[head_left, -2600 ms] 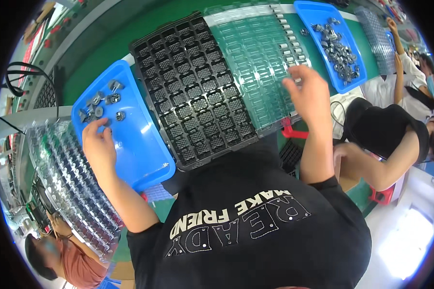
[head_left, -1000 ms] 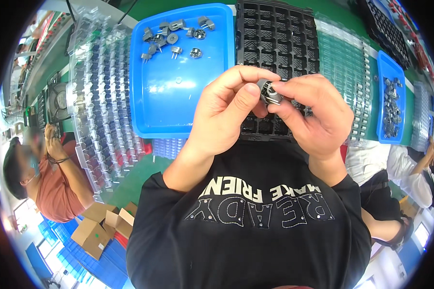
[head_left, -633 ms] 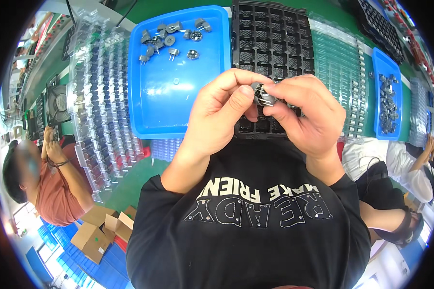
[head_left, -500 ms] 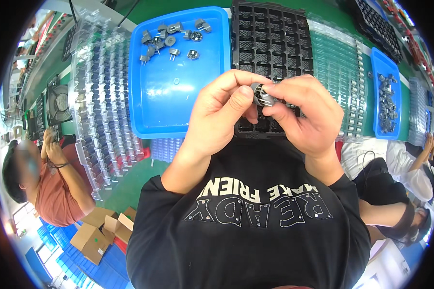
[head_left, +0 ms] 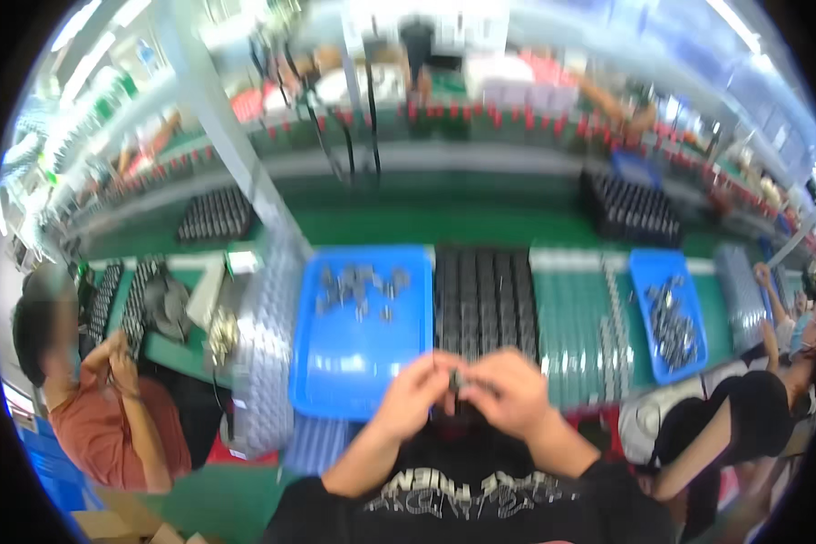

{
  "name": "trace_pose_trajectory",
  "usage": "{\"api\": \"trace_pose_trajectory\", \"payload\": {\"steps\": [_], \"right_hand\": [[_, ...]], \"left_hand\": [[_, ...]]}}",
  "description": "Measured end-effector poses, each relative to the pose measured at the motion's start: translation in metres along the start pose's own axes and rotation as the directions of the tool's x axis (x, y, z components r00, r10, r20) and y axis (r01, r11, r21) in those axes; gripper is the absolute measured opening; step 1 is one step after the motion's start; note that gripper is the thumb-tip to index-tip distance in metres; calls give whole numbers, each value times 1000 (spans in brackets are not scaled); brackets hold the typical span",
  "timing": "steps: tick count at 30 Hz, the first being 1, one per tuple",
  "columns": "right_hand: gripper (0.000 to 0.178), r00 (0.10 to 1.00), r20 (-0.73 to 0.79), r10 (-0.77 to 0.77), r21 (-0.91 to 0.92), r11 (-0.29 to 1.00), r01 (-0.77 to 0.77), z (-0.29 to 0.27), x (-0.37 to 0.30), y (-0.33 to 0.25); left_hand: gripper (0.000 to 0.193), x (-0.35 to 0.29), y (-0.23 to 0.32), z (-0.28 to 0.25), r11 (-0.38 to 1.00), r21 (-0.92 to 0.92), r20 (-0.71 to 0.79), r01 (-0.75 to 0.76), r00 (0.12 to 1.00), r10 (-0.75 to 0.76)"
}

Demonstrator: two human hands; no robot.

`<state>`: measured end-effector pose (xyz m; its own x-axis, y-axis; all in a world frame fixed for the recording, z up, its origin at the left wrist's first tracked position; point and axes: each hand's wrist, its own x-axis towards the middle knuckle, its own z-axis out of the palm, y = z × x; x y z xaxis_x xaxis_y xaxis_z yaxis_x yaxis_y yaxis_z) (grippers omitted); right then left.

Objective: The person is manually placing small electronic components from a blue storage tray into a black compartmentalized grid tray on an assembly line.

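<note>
Both my hands meet in front of my chest, at the near edge of a black compartment tray [head_left: 485, 304]. Between the fingertips they hold a small round grey part with metal pins [head_left: 457, 380], blurred at this moment. My left hand [head_left: 412, 399] is closed on its left side, thumb and forefinger together. From the other side, my right hand [head_left: 514, 390] pinches the same part, its fingers curled. Just left of the black tray, a blue tray [head_left: 349, 367] has several similar grey parts [head_left: 358, 286] toward its far end.
Clear plastic trays [head_left: 567, 335] lie right of the black tray, then a second blue tray [head_left: 641, 290] of metal parts. Stacked clear trays [head_left: 267, 354] stand at left. Co-workers sit on both sides. Behind the bench, a grey post [head_left: 231, 145] rises beside a green conveyor [head_left: 426, 222].
The view has tilted up, so the far bench and conveyor now show and my hands appear lower and smaller. Both hands still hold the grey part. The picture is blurrier.
</note>
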<state>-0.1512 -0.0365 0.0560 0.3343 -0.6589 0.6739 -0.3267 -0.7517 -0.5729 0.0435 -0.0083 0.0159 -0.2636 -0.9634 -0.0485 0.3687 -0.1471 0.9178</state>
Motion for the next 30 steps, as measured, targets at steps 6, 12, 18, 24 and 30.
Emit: {"api": "trace_pose_trajectory", "payload": {"steps": [6,12,18,24,30], "right_hand": [[31,993,119,-18,31,999,14,-7,-20,-21],[26,991,121,55,-8,998,-54,-11,-24,-35],[16,990,80,114,45,992,-118,-7,-39,-50],[13,950,111,292,109,947,-303,-2,-58,-54],[13,964,156,215,44,973,-224,2,-45,-59]], "left_hand": [[28,-18,-21,-8,995,-39,36,93,995,-92],[48,-14,-26,-13,974,90,114,208,969,-218],[24,-38,-28,3,999,19,22,48,999,-49],[23,-65,-27,15,984,163,-56,-73,995,83],[22,-69,-16,9,954,299,-69,-30,996,53]]}}
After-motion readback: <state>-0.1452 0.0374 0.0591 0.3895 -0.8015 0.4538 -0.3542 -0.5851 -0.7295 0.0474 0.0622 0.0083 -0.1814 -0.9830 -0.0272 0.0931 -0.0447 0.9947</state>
